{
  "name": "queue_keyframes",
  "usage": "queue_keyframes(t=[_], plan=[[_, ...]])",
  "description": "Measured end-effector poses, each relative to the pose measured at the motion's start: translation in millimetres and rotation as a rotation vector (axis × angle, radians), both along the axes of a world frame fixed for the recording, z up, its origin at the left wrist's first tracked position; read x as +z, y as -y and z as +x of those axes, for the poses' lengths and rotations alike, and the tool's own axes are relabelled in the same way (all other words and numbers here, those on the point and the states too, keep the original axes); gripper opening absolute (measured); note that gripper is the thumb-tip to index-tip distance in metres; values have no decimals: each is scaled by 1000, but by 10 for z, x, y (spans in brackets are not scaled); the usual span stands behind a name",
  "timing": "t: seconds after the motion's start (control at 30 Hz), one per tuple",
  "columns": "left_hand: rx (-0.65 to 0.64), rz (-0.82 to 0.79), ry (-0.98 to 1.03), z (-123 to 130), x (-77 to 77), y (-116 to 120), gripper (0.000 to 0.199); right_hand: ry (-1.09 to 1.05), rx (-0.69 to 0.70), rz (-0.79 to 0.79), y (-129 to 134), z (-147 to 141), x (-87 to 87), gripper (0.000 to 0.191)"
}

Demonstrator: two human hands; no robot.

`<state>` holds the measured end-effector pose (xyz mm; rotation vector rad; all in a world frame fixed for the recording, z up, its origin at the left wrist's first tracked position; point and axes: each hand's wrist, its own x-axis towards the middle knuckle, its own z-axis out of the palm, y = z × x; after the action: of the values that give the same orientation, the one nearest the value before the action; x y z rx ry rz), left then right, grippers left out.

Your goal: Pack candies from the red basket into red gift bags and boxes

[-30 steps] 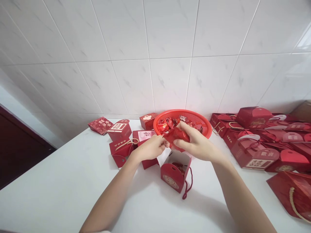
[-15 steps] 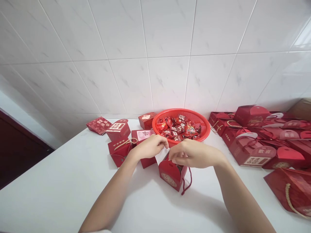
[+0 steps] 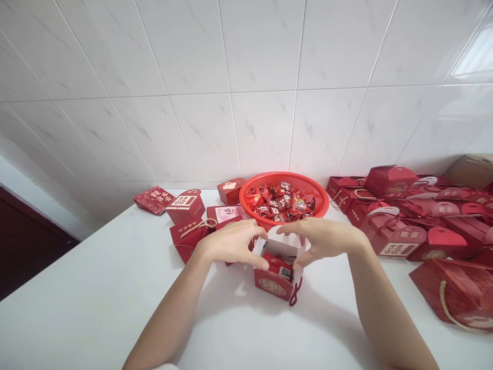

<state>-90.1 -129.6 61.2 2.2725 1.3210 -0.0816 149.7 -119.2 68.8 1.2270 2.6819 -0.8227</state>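
Observation:
A small red gift box (image 3: 271, 285) with a gold emblem stands on the white table, its top flaps up and red-wrapped sweets (image 3: 276, 263) inside. My left hand (image 3: 239, 243) is at the box's left side, thumb and fingers apart around its edge. At the right side my right hand (image 3: 321, 240) curves over the flap, thumb apart from the fingers. A dark red cord (image 3: 296, 294) hangs at the box's right corner. Just behind stands a red mesh basket (image 3: 325, 208) holding many wrapped sweets.
Several closed red boxes stand left of the basket, one with a twisted cord handle (image 3: 188, 239). Many more red boxes (image 3: 400, 241) crowd the right side. A large box with a rope handle (image 3: 458, 293) lies at the right front. A tiled wall (image 3: 262, 128) rises behind.
Both hands have opened and spread to the box's sides. Its top, closed together before, now stands open, showing the sweets inside.

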Motion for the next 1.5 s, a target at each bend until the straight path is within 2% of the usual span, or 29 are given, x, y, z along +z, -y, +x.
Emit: queue_keyframes(t=[0.1, 0.17, 0.27, 0.33, 0.4, 0.5, 0.6, 0.67, 0.8, 0.93, 1.0, 1.07, 1.17, 1.23, 1.3, 1.4, 1.5], plan=[[-56, -9, 17, 45, 16, 40, 64, -102, 135, -62, -63, 47, -9, 85], [-96, -34, 49, 88, 11, 54, 54, -120, 144, -61, -82, 38, -19, 74], [-143, -113, 89, 135, -15, 43, 37, -40, -6, 53, -72, -68, -69, 48], [-163, -160, 95, 143, -29, 23, 32, 39, -94, 177, -51, -185, -128, 39], [-168, -183, 88, 133, -28, 5, 33, 125, -125, 275, -30, -301, -188, 38], [-178, -200, 88, 105, -5, -8, 38, 223, -151, 337, 0, -394, -225, 44], [-156, -192, 99, 87, 5, -11, 36, 234, -233, 394, 24, -354, -182, 49], [-90, -110, 65, 88, -14, -16, 31, 224, -260, 412, 38, -291, -138, 41], [11, 53, -36, 107, -95, -42, 32, 186, -69, 245, 55, -234, -120, 21], [-20, 29, 14, 120, -151, -64, 36, 126, 92, 84, 52, -272, -162, 16], [-84, -12, 20, 128, -158, -73, 30, 103, 95, 63, 44, -255, -137, 16], [-131, -49, -2, 139, -162, -87, 24, 71, 38, 85, 39, -193, -74, 14], [-138, -82, -19, 151, -181, -122, 21, 37, -73, 125, 42, -59, 13, 7], [-135, -107, -9, 151, -202, -151, 23, 21, -75, 101, 41, 19, -3, 9], [-137, -117, 0, 144, -222, -178, 26, -8, 5, 9, 29, 81, -109, 13], [-149, -99, 2, 132, -237, -207, 29, -111, 145, -198, 1, 167, -413, 16], [-125, -93, 30, 131, -248, -229, 37, -281, 160, -418, 7, 260, -753, 26]])
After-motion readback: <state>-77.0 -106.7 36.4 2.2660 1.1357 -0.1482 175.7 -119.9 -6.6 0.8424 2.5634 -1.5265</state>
